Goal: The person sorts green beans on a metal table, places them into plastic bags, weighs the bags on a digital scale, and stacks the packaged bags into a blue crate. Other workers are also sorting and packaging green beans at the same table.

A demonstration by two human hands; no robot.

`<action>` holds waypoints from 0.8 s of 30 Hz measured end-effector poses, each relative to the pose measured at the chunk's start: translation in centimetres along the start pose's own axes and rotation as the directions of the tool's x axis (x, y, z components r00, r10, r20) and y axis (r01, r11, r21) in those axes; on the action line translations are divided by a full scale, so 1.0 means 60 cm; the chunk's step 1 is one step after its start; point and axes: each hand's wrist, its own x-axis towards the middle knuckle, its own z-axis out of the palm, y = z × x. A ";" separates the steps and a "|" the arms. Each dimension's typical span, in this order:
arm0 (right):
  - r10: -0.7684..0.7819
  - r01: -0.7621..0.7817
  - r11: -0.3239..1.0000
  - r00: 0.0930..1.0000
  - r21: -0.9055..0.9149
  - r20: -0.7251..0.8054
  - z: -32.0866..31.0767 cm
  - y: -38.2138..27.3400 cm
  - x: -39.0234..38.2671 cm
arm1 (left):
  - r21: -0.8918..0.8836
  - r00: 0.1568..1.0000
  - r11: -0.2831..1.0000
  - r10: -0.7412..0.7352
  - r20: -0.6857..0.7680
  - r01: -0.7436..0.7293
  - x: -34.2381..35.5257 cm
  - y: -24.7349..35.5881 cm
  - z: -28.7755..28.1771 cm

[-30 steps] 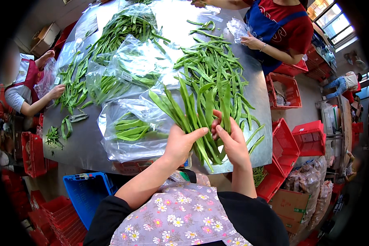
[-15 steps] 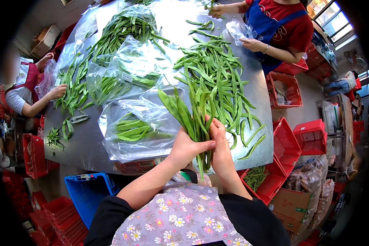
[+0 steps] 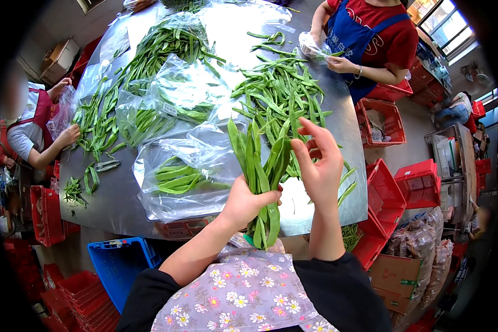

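Observation:
My left hand (image 3: pixel 249 199) grips an upright bundle of flat green beans (image 3: pixel 252 155) near the table's front edge. Just right of the bundle's top, my right hand (image 3: pixel 320 157) is raised, fingers loosely bent and apart, with nothing visible in it. Behind it lies a long loose pile of beans (image 3: pixel 274 88). Left of the bundle, a clear plastic bag with several beans (image 3: pixel 177 178) rests on the steel table (image 3: pixel 99 205).
More bagged beans (image 3: pixel 149 122) lie behind. Two co-workers, one at left (image 3: pixel 25 124), one at upper right (image 3: pixel 365 41), handle bags. Red crates (image 3: pixel 415 185) flank the table; a blue crate (image 3: pixel 113 265) and sacks (image 3: pixel 434 260) stand below.
My right hand has come off the bundle, moving up and right and opening. The bundle stays in my left hand, gathered more narrowly. The upper-right co-worker's raised hand has moved to the bag.

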 end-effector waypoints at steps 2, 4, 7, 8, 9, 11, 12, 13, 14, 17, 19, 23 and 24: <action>0.009 -0.009 1.000 0.996 0.005 0.088 -0.001 -0.006 0.014 | 0.029 1.000 1.000 -0.007 -0.009 0.007 -0.002 0.001 0.000; 0.046 -0.043 0.999 0.988 -0.024 0.144 -0.001 -0.010 0.026 | 0.041 1.000 0.999 -0.015 -0.010 0.015 -0.003 0.002 -0.002; 0.177 -0.237 0.935 0.956 0.264 0.233 -0.001 0.004 0.037 | 0.038 0.999 0.999 -0.039 0.003 0.039 -0.004 0.005 -0.007; 0.233 -0.329 0.866 0.932 0.376 0.277 -0.004 0.004 0.042 | 0.038 0.999 0.998 -0.052 0.007 0.052 -0.005 0.009 -0.010; 0.280 -0.414 0.775 0.902 0.477 0.327 -0.006 0.004 0.044 | 0.038 0.998 0.997 -0.065 0.012 0.065 -0.005 0.011 -0.011; 0.292 -0.482 0.643 0.873 0.596 0.390 -0.009 0.018 0.042 | 0.019 0.999 0.999 -0.039 0.026 0.038 -0.006 0.012 -0.013; 0.283 -0.505 0.566 0.861 0.652 0.422 -0.013 0.031 0.042 | 0.009 0.999 1.000 -0.025 0.033 0.025 -0.006 0.012 -0.013; 0.267 -0.530 0.481 0.847 0.698 0.459 -0.011 0.040 0.043 | 0.015 0.999 0.999 -0.035 0.034 0.035 -0.006 0.013 -0.013; 0.298 -0.504 0.523 0.864 0.687 0.407 -0.010 0.042 0.042 | 0.020 0.998 0.999 -0.045 0.034 0.044 -0.007 0.015 -0.012; 0.388 -0.457 0.629 0.886 0.629 0.256 0.001 0.029 0.035 | 0.054 0.997 0.998 -0.048 0.066 0.045 -0.004 0.009 -0.013; 0.353 -0.439 0.591 0.895 0.677 0.271 -0.012 0.040 0.032 | 0.144 0.994 0.989 -0.058 0.097 0.044 -0.001 0.006 -0.012; 0.312 -0.224 0.538 0.949 0.813 0.055 -0.045 0.066 0.062 | -0.017 0.991 0.999 -0.039 0.131 0.041 -0.012 -0.005 -0.015; 0.319 -0.209 0.613 0.948 0.762 0.004 -0.057 0.080 0.072 | -0.021 0.993 1.000 0.004 0.122 -0.001 -0.016 0.002 -0.021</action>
